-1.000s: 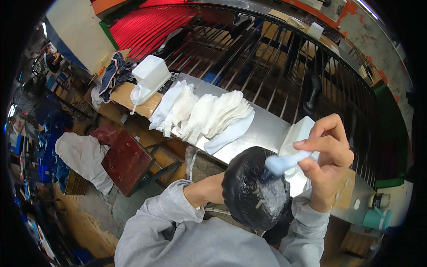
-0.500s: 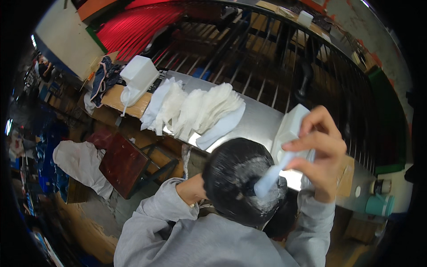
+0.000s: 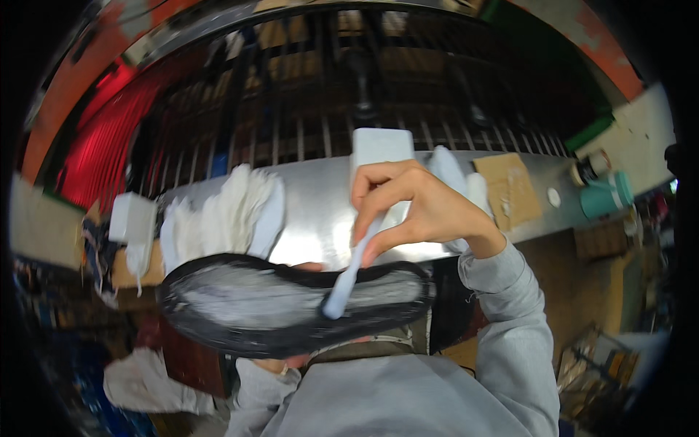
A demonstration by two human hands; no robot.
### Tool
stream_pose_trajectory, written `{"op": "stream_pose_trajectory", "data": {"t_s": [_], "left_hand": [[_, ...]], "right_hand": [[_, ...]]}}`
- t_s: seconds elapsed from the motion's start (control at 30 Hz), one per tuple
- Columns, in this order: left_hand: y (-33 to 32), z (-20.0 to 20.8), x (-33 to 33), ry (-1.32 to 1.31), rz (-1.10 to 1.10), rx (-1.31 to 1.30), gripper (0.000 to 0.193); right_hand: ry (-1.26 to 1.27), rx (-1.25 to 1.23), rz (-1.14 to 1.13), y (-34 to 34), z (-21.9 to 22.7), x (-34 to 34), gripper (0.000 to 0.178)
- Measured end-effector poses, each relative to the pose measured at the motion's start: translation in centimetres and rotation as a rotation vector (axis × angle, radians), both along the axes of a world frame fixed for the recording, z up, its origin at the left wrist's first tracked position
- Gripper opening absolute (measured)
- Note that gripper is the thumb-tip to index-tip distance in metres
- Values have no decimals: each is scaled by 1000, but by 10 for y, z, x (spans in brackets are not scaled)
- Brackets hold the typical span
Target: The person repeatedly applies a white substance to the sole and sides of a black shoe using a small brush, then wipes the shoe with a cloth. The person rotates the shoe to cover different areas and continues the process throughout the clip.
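Note:
A black shoe or boot (image 3: 218, 300) lies across in front of my body, its underside turned up. A whitish wet-looking coating covers much of the sole inside a black rim. From beneath, my left hand (image 3: 273, 365) supports it; most of that hand is hidden, with a fingertip showing at the far edge. My right hand (image 3: 419, 207) pinches a pale blue-white brush (image 3: 351, 277) between thumb and fingers. The brush's head meets the sole near its narrower middle; its bristles are hard to make out.
On the metal table (image 3: 313, 207) stand a white box-shaped container (image 3: 382, 144) and another (image 3: 132, 217) at left. White floppy pieces (image 3: 226, 218) lie stacked between them. Rightward are cardboard (image 3: 510, 191) and a teal mug (image 3: 606, 195). Roller bars (image 3: 300, 138) run behind the table.
The shoe has swung from end-on to lying crosswise, showing its whole sole. My right hand has brought the brush from the shoe's end onto the sole. The head view has turned right.

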State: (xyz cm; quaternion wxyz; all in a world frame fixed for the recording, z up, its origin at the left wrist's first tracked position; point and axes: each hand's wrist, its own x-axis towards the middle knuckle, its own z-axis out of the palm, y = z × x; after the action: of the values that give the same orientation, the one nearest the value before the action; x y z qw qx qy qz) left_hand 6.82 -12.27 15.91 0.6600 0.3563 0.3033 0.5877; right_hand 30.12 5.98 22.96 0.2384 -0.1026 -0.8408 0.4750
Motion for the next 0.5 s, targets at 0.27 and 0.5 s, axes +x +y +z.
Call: {"op": "stream_pose_trajectory", "data": {"t_s": [0.27, 0.5], "left_hand": [[9, 20, -45, -249, 255, 589, 115], [69, 41, -88, -573, -808, 115, 83]], "right_hand": [[-154, -179, -1259, 42, -84, 154, 15], [-98, -110, -1225, 74, -146, 141, 38]]}}
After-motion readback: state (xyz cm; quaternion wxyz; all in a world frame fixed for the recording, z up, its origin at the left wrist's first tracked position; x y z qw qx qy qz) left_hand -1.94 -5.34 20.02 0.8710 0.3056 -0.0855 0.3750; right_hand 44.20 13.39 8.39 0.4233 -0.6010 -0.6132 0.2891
